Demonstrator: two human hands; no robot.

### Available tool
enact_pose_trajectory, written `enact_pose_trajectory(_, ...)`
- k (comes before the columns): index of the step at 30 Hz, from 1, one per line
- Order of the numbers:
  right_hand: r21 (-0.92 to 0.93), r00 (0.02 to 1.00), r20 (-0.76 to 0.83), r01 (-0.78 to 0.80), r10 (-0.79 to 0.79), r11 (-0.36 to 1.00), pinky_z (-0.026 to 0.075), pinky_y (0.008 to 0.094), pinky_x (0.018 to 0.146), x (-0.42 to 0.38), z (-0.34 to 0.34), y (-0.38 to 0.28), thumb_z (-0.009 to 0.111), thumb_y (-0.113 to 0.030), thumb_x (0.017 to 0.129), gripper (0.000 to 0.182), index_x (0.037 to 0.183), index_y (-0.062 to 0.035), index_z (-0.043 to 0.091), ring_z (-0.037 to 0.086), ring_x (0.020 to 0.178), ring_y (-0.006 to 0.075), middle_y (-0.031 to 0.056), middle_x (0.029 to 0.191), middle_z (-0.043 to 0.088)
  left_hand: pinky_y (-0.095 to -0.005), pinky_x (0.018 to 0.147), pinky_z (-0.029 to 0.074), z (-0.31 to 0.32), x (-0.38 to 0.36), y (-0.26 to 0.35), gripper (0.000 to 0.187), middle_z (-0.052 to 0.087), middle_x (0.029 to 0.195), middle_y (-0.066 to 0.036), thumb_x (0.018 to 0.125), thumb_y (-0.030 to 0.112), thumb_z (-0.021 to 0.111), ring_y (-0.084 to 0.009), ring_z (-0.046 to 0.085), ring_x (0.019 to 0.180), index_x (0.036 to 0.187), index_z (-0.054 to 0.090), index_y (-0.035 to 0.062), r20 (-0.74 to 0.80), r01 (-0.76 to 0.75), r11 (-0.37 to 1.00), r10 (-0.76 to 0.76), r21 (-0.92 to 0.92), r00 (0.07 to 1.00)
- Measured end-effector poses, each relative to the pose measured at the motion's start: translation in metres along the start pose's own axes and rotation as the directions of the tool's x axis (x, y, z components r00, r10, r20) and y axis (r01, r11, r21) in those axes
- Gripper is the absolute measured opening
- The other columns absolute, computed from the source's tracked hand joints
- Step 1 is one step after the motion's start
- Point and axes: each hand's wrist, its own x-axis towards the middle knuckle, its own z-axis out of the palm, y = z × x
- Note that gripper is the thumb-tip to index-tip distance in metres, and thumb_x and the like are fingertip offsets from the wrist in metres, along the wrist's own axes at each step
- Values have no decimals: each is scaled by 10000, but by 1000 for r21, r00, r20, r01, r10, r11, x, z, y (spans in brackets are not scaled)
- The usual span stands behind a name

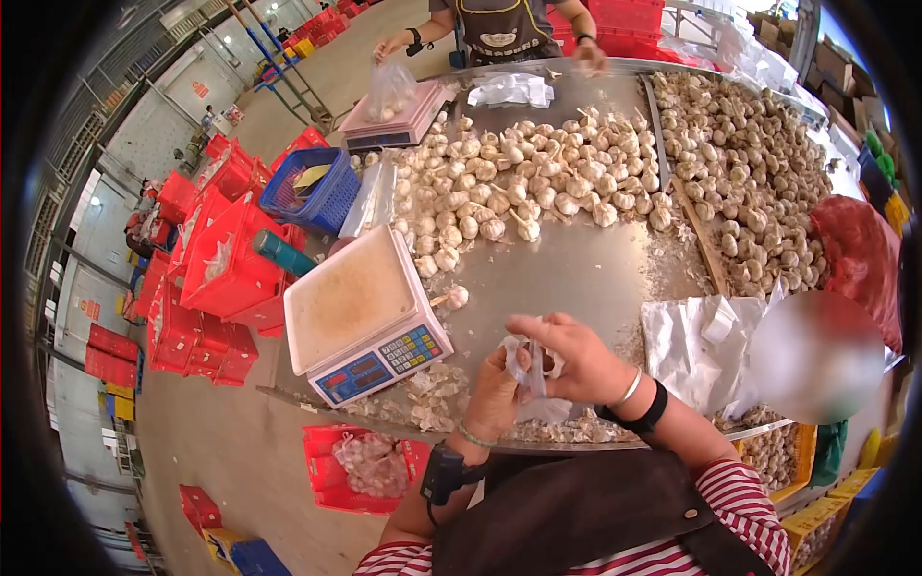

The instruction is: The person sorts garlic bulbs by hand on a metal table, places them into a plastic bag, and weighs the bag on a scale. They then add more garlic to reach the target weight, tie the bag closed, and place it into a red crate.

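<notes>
In front of my body, both hands meet over the near edge of the metal table point(576, 264). My left hand point(493, 396) is closed on a thin see-through plastic bag point(547, 410). From the other side, my right hand point(594, 363) pinches the same bag, its fingers bent round the plastic. The bag looks gathered and hangs below the fingers. A digital scale point(353, 302) with a bare tray stands to the left. A single garlic bulb point(455, 297) lies between the scale and my hands. Beyond them spreads a heap of pale garlic bulbs point(567, 168).
Unpeeled garlic point(744, 163) fills the right side behind a divider point(701, 235). Silver plastic sheets point(687, 341) lie near my right arm. Across the table, a person's hand point(392, 45) holds a bag of garlic point(390, 93) over a second scale point(413, 120). Red crates point(226, 254) stand left.
</notes>
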Motion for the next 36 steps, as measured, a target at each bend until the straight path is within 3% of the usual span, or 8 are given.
enact_pose_trajectory(9,-197,959,-277,-127,69,972,498,343,682,-46,8,56,558,114,676,420,1062,-46,601,629,715,245,88,777,661,-375,845,498,-50,3,-4,229,642,881,-98,952,178,496,-210,613,865,821,587,13,-266,-86,973,26,-214,964)
enact_pose_trajectory(11,893,765,-179,-138,618,429,482,268,628,-66,21,81,541,142,730,423,1097,-65,578,628,709,166,71,774,657,-378,827,483,-72,3,-12,238,618,811,-78,955,187,488,-202,590,814,770,553,50,-302,-60,915,-69,-398,951)
enact_pose_trajectory(15,878,799,445,-302,405,-371,362,222,489,-54,-6,49,514,55,843,445,1275,-47,489,451,518,62,38,732,603,-353,807,462,-57,13,-5,243,567,753,-41,960,205,494,-175,539,731,758,530,75,-251,-85,904,-26,-420,968)
enact_pose_trajectory(21,939,801,215,-327,559,108,326,210,463,-47,-13,72,484,103,807,485,1280,0,466,393,480,85,33,648,549,-231,505,318,-64,3,12,283,390,579,33,948,182,493,-76,328,474,678,426,130,-102,-106,955,80,-277,992)
enact_pose_trajectory(26,944,522,262,-314,812,-103,438,255,567,-92,12,126,518,48,860,499,1334,-12,376,386,499,89,51,743,520,-235,410,241,-143,-4,-17,274,341,544,33,916,171,490,-76,279,427,657,413,127,-221,173,981,-188,-82,957)
enact_pose_trajectory(29,981,710,178,-70,682,-183,471,270,573,-80,-2,111,507,73,850,583,1394,-43,333,434,540,101,94,839,583,-235,406,288,-112,1,-9,135,534,692,-45,915,160,484,-78,351,452,839,562,80,-8,190,898,-210,-398,978)
enact_pose_trajectory(31,985,789,168,-109,591,-134,531,285,590,-62,-16,78,479,125,825,699,1456,-89,268,565,669,139,143,982,629,-238,471,386,-74,3,3,259,626,972,-139,912,142,508,-87,478,543,1147,582,64,64,206,967,-199,-146,978)
enact_pose_trajectory(36,613,883,166,-442,440,655,580,309,659,-37,17,36,569,153,738,871,1476,-111,190,644,948,226,126,1070,645,-337,728,528,-17,41,-24,332,625,1105,-104,920,167,579,-155,589,765,1239,551,80,25,153,987,-151,-47,988)
